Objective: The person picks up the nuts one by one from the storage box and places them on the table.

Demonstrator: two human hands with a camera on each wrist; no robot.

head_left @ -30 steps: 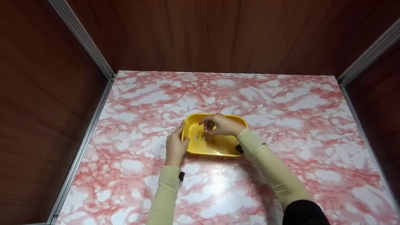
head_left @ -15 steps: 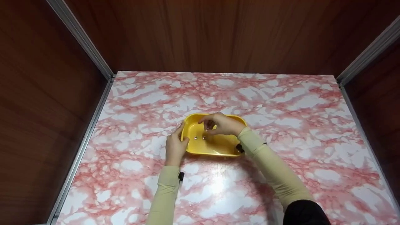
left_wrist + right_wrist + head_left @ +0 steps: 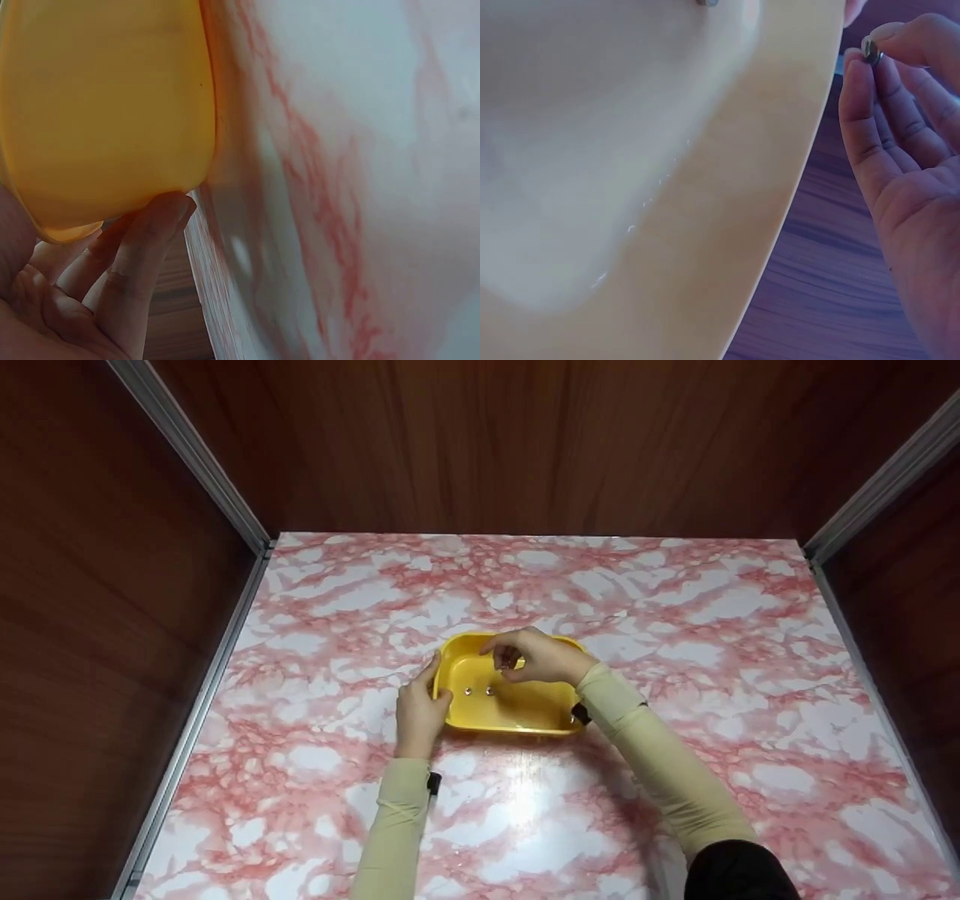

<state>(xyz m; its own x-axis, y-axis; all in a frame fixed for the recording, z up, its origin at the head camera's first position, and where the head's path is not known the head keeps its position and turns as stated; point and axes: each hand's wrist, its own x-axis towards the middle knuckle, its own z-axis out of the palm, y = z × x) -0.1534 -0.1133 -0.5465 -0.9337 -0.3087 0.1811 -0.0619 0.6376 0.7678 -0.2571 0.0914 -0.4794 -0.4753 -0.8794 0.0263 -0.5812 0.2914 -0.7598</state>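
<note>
A yellow plastic basin (image 3: 466, 669) with rounded corners sits on the tabletop. At its left end my left hand (image 3: 418, 711) grips the wall, thumb at the rim and fingers along the outside; the left wrist view shows fingers under the yellow wall (image 3: 112, 112). Above the basin, my right hand (image 3: 546, 657) pinches a small shiny metal piece (image 3: 871, 51) between thumb and fingertips. Its exact kind is too small to tell. Two similar small metal pieces lie on the basin floor, a left one (image 3: 468, 691) and a right one (image 3: 490, 691). The right forearm hides the basin's right end.
Red-and-white marbled tabletop (image 3: 337, 607) surrounds the basin. Dark wood-grain panels (image 3: 480, 450) enclose the back and both sides, with grey metal strips (image 3: 202, 457) at the corners. A black wrist camera (image 3: 580, 713) hangs close to the basin's right rim.
My right hand has shifted slightly up and to the right, still pinching the small metal piece. The left hand and the basin have stayed almost in place.
</note>
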